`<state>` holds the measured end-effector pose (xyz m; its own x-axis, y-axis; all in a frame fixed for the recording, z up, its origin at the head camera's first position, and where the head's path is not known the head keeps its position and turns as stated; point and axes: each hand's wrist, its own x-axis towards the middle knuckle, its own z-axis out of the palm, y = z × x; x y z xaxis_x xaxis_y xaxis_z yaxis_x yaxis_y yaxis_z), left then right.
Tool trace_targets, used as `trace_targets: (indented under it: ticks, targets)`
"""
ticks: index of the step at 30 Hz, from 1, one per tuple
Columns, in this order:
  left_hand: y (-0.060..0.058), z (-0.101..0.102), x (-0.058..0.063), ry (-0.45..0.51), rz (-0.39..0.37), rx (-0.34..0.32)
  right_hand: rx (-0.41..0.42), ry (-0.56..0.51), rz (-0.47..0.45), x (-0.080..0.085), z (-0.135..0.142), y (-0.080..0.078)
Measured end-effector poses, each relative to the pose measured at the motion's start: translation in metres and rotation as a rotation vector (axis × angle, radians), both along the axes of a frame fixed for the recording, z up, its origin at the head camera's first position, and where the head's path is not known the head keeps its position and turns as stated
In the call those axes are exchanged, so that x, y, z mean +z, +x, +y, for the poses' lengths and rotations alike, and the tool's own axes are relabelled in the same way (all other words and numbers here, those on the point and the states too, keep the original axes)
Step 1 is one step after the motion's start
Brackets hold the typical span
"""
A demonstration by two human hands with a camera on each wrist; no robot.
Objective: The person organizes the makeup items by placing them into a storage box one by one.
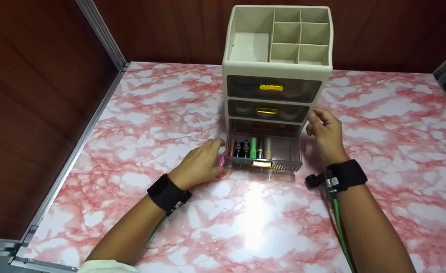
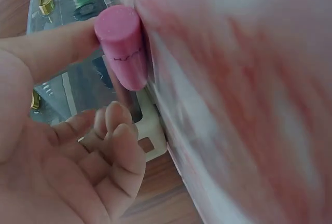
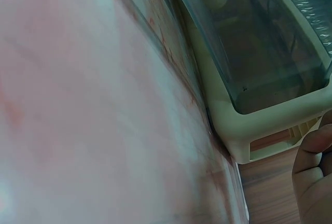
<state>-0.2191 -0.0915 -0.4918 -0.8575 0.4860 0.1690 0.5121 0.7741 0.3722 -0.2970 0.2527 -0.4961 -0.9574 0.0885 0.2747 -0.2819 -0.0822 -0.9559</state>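
Note:
A cream drawer organizer (image 1: 277, 67) stands toward the back, its clear bottom drawer (image 1: 285, 151) pulled out. In that drawer lie a green tube (image 1: 253, 147), a beige tube (image 1: 267, 148), and several dark ones, side by side. My left hand (image 1: 200, 163) is beside the drawer's left wall, around a pink cosmetic tube (image 2: 123, 47) with dark lettering. The thumb touches the tube near its flat end; the other fingers, loosely bent, sit apart from it. By the organizer's lower right side, my right hand (image 1: 327, 134) has loosely curled fingers and holds nothing.
Two closed dark drawers with gold handles (image 1: 271, 87) sit above the pulled-out one. Divided compartments (image 1: 286, 33) form the organizer's top. Red-and-white marbled table (image 1: 139, 125) surrounds it, with brown panels (image 1: 162, 30) behind and at left. A green cable (image 1: 340, 231) runs along the right forearm.

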Motion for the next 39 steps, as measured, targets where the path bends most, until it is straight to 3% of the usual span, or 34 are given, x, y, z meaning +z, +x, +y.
trace_targets:
  ticks: [16, 22, 32, 39]
  targets:
    - [-0.009, -0.005, 0.001, -0.09, -0.091, -0.037, -0.012, 0.007, 0.014, -0.001, 0.001, -0.001]
    - [-0.012, -0.006, 0.001, -0.071, -0.119, -0.043, -0.017, 0.016, -0.018, -0.001, -0.001, 0.001]
    - [-0.019, -0.012, 0.009, 0.023, -0.041, -0.021, -0.013, -0.06, -0.04, 0.0, -0.001, 0.001]
    - [-0.02, -0.017, 0.012, 0.052, -0.011, -0.006, -0.015, -0.016, -0.052, -0.001, -0.002, 0.001]
